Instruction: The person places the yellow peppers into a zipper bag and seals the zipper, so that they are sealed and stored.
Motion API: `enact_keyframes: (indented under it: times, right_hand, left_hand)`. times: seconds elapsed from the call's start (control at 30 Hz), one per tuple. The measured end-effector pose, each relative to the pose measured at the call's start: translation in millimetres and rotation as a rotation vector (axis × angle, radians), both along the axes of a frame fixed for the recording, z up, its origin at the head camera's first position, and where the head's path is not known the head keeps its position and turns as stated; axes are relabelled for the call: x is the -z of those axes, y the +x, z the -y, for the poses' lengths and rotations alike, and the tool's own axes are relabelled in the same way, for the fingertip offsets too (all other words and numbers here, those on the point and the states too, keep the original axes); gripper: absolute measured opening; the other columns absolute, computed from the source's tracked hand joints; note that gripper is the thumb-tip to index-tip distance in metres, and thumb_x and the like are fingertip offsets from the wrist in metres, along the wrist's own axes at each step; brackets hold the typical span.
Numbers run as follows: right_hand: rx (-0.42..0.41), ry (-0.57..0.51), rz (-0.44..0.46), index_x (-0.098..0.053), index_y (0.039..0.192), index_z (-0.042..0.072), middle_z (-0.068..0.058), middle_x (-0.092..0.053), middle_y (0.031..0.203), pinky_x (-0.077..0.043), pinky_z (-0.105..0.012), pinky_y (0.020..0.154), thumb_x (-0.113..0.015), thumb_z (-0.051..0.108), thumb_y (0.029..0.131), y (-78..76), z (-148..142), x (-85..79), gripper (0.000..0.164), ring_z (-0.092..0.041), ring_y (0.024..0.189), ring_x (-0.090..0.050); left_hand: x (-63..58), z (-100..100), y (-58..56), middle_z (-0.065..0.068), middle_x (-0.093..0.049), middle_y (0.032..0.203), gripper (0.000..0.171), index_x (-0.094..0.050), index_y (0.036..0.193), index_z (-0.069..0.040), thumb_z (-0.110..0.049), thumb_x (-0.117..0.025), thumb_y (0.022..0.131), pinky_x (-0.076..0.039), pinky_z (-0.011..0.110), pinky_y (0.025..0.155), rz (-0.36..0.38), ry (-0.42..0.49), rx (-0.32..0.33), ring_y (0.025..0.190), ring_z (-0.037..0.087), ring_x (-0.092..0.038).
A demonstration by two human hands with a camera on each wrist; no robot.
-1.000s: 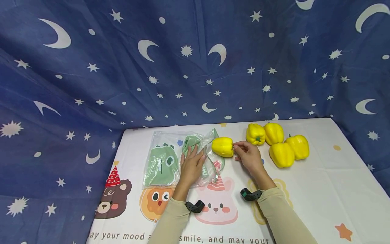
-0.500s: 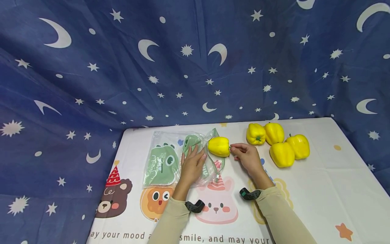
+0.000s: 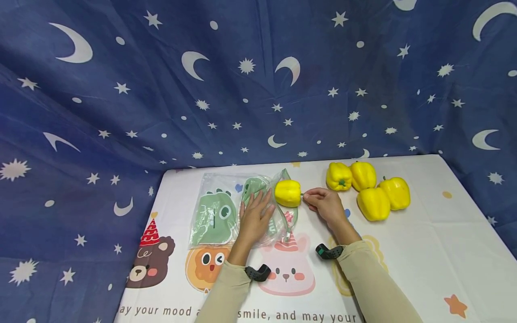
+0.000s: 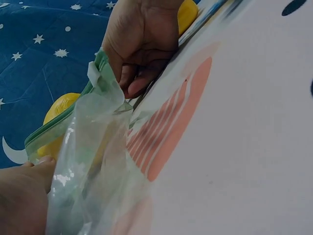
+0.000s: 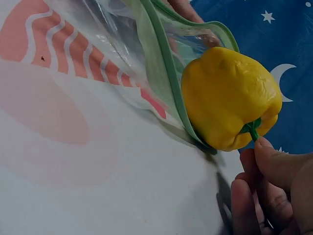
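A yellow bell pepper (image 3: 287,193) lies on its side at the open mouth of a clear plastic zip bag (image 5: 161,54) with green edging and a printed green dinosaur. My right hand (image 3: 324,204) pinches the pepper's green stem (image 5: 252,129) between thumb and finger. In the right wrist view the pepper's far end is at the bag's green zip rim. My left hand (image 3: 254,219) rests on top of the bag, fingers spread, just left of the pepper. The left wrist view shows the bag's mouth raised, with a yellow pepper partly hidden behind it.
Several more yellow bell peppers (image 3: 373,204) sit in a group at the back right of the table. The white tablecloth (image 3: 436,251) bears printed cartoon animals and lettering. Behind the table hangs a blue curtain (image 3: 242,121) with moons and stars.
My right hand has moved a little left, carrying the pepper by its stem further into the bag's mouth. The left hand stays on the bag.
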State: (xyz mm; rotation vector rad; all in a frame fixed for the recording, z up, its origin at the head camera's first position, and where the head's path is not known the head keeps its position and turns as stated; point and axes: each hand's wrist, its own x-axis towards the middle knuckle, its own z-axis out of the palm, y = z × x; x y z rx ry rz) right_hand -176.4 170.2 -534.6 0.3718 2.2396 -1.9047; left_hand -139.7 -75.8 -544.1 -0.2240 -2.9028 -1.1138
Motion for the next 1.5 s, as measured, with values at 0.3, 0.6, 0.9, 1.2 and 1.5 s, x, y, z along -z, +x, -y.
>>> enact_keyframes:
  times: [0.3, 0.6, 0.9, 1.2, 1.5]
  right_hand:
    - [0.003, 0.057, -0.010, -0.077, 0.114, 0.005, 0.004, -0.075, 0.089, -0.059, -0.019, 0.071, -0.080, 0.026, 0.090, -0.5, 4.8, -0.5, 0.032, -0.006, 0.078, -0.063]
    - [0.020, 0.121, 0.046, -0.079, 0.112, 0.010, -0.007, -0.076, 0.109, -0.059, -0.018, 0.069, -0.084, 0.032, 0.086, -3.7, 6.7, -4.6, 0.034, -0.005, 0.077, -0.066]
    - [-0.015, 0.117, 0.068, -0.078, 0.113, 0.010, -0.006, -0.075, 0.108, -0.057, -0.018, 0.068, -0.082, 0.035, 0.087, -6.2, 4.6, -6.9, 0.036, -0.006, 0.075, -0.065]
    - [-0.069, 0.030, 0.073, -0.075, 0.119, 0.006, -0.009, -0.073, 0.100, -0.058, -0.019, 0.069, -0.078, 0.029, 0.092, -4.5, 4.1, -8.8, 0.036, -0.010, 0.078, -0.064]
    - [-0.076, 0.025, 0.048, -0.076, 0.116, 0.007, -0.012, -0.073, 0.097, -0.050, -0.021, 0.053, -0.078, 0.030, 0.092, -7.0, 7.0, -8.2, 0.034, -0.016, 0.074, -0.064]
  left_hand:
    - [0.0, -0.4, 1.5, 0.003, -0.036, 0.165, 0.052, -0.036, 0.157, -0.041, -0.047, -0.048, 0.106, -0.002, 0.065, 0.125, -0.020, -0.018, 0.018, 0.157, 0.036, -0.020]
    - [0.2, 0.1, 0.9, 0.003, -0.036, 0.165, 0.053, -0.035, 0.157, -0.040, -0.046, -0.047, 0.106, -0.002, 0.065, 0.125, -0.016, -0.013, 0.029, 0.157, 0.037, -0.021]
    - [-1.3, -1.3, 0.6, 0.003, -0.034, 0.166, 0.054, -0.035, 0.157, -0.042, -0.045, -0.050, 0.106, -0.003, 0.067, 0.124, -0.024, -0.015, 0.037, 0.157, 0.037, -0.021]
    - [-1.7, -2.0, 1.4, 0.003, -0.032, 0.167, 0.054, -0.036, 0.156, -0.044, -0.045, -0.052, 0.105, -0.004, 0.069, 0.123, -0.041, -0.015, 0.064, 0.156, 0.040, -0.023]
    - [-4.1, -2.3, 0.7, 0.001, -0.030, 0.168, 0.054, -0.035, 0.157, -0.044, -0.044, -0.052, 0.105, -0.005, 0.069, 0.123, -0.021, -0.015, 0.071, 0.156, 0.039, -0.023]
